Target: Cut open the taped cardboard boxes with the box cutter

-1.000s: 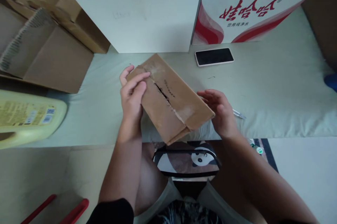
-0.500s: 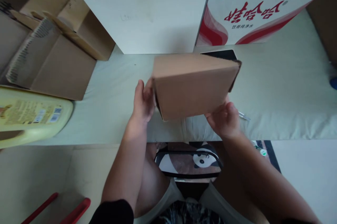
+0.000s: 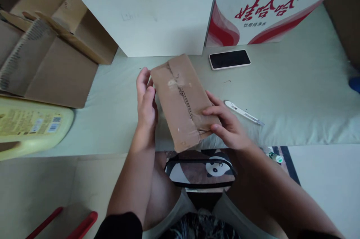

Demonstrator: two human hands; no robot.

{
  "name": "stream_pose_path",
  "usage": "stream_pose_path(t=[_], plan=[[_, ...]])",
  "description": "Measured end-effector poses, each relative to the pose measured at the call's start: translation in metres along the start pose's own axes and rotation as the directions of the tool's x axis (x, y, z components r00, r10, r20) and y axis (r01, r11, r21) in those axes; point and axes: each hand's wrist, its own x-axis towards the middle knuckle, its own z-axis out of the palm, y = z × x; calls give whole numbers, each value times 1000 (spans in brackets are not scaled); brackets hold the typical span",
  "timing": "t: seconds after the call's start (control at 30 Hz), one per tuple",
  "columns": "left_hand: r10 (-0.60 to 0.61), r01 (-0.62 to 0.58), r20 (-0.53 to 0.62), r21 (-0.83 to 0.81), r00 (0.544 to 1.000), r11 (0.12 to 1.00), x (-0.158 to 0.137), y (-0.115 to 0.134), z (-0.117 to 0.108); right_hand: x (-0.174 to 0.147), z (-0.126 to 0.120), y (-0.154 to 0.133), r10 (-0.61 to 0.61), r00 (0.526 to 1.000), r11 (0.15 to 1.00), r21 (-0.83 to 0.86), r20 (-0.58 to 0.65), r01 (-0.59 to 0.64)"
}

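Observation:
A small brown cardboard box (image 3: pixel 180 100) is tilted between my hands over the pale green cloth. Clear tape and a torn, printed seam run along its upper face. My left hand (image 3: pixel 146 100) holds its left edge near the far corner, with part of the fingers hidden by the box. On the near right edge, my right hand (image 3: pixel 225 119) grips it, fingers over the top face and thumb at the near end. Just beyond the right hand lies a white utility knife (image 3: pixel 243 112) on the cloth. Farther back is a phone (image 3: pixel 230 60), dark screen up.
White cartons (image 3: pixel 146 18) and a red-and-white carton (image 3: pixel 253 18) line the back. At left are open cardboard boxes (image 3: pixel 56 66) and a yellow jug (image 3: pixel 36 126). The cloth-covered surface (image 3: pixel 295 100) ends in front of my knees. Red bars (image 3: pixel 81 226) show at lower left.
The box has been turned over and rotated, so its taped, seamed face now shows. My right hand has shifted from beneath it onto its right edge. The phone and knife are now uncovered.

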Motion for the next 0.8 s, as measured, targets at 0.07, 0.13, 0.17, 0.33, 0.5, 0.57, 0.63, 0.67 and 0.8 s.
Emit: stream_pose_path(t=[0.07,0.13,0.17,0.33,0.5,0.57,0.63,0.67,0.8], plan=[[45,-45,9,-15,999,999,0,2,0,0,2,-2,5,999,1000,29,42,-7],[29,-29,27,-8,999,1000,0,6,1,0,2,-3,6,999,998,69,51,-10],[23,-22,28,-9,999,1000,-1,8,2,0,1,-2,4,999,996,90,44,-8],[25,-26,-12,-45,1000,999,-2,12,6,1,-21,12,140,953,934,-283,-268,-217],[-22,22,-33,-9,999,1000,-3,18,11,-11,-55,37,292,885,411,-788,-363,-458],[-33,33,-32,7,999,999,-2,19,11,-16,-61,42,315,895,358,-834,-317,-421],[-36,37,-33,16,999,999,-1,18,11,-14,-65,41,295,900,365,-832,-321,-417],[-37,37,-36,14,999,999,-1,17,11,-10,-67,37,260,901,399,-812,-347,-427],[2,1,-82,41,997,999,-7,17,20,17,-73,2,-187,796,733,-621,-576,-277]])
